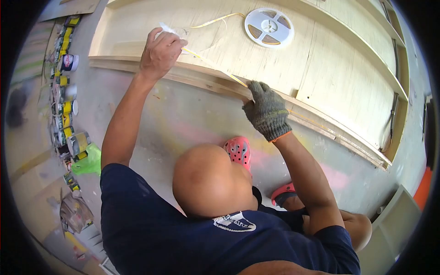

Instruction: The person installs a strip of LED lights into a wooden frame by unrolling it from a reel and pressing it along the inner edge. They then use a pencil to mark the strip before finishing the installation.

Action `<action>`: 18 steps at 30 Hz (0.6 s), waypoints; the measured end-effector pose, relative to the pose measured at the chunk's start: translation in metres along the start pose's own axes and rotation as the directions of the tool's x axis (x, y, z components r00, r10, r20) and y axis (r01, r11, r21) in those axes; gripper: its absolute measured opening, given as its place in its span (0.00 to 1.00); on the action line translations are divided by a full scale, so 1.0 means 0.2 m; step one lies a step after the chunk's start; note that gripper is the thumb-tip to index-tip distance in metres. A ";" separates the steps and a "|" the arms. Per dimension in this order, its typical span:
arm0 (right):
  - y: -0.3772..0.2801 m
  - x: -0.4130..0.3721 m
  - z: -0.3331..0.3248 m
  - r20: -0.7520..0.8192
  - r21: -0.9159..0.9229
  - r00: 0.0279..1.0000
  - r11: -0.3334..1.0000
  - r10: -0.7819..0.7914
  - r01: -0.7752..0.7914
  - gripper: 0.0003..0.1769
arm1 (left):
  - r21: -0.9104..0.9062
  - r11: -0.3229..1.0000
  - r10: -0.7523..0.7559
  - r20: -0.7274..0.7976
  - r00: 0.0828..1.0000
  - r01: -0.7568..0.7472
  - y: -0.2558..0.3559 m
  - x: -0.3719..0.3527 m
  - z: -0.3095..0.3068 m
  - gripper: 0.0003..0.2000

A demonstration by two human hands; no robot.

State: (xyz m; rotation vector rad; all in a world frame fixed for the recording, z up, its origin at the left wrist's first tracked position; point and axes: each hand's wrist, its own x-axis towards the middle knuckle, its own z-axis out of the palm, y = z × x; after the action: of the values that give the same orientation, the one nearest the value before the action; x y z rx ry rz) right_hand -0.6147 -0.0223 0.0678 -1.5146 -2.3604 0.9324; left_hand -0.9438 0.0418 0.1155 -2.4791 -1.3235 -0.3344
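Observation:
A thin yellow-and-white LED strip (215, 67) is stretched between my two hands along the front edge of a wooden frame (201, 81). My left hand (160, 52) is bare and closed, pinching the strip above the frame. Crumpled clear-white plastic (170, 30) shows just behind those fingers. In a grey knitted glove, my right hand (266, 109) closes around the strip at the frame's edge. Beyond it the strip continues rightward along that edge. A white reel (269, 28) lies flat on the panel, with a strip end leading from it toward my left hand.
Several paint cans (68, 63) line the floor at the left, near a green plastic bag (89, 160). Dark cables (392, 117) run inside the frame's right end. My feet in pink clogs (238, 152) are below the frame. A pale panel (398, 220) leans at lower right.

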 end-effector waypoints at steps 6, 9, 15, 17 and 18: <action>-0.14 0.39 0.05 -0.429 0.272 0.879 0.898 -0.208 0.345 0.23 | -0.017 0.998 -0.065 -0.251 0.966 0.063 0.08 0.17 -0.08 0.15; -0.18 0.49 -0.11 0.124 0.524 0.983 0.850 -0.138 0.053 0.20 | 0.009 0.983 -0.170 -0.296 0.940 0.181 0.02 0.18 -0.02 0.14; -0.09 0.30 -0.37 0.335 0.796 0.942 0.536 -0.005 -0.280 0.15 | -0.042 0.940 -0.340 -0.152 0.928 0.337 -0.27 0.20 0.14 0.11; 0.00 0.28 -0.43 0.369 0.809 0.928 0.512 -0.056 -0.291 0.12 | 0.011 0.933 -0.358 -0.063 0.931 0.360 -0.38 0.23 0.19 0.11; 0.03 0.26 -0.46 0.400 0.795 0.914 0.521 -0.064 -0.311 0.12 | 0.075 0.932 -0.350 -0.058 0.935 0.353 -0.47 0.25 0.24 0.11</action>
State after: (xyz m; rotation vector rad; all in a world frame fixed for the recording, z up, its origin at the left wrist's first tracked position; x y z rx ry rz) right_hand -0.5915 0.0609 0.1277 -1.1088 -1.4526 2.1776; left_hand -0.9928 0.1469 0.1026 -2.1461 -1.7265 -0.4014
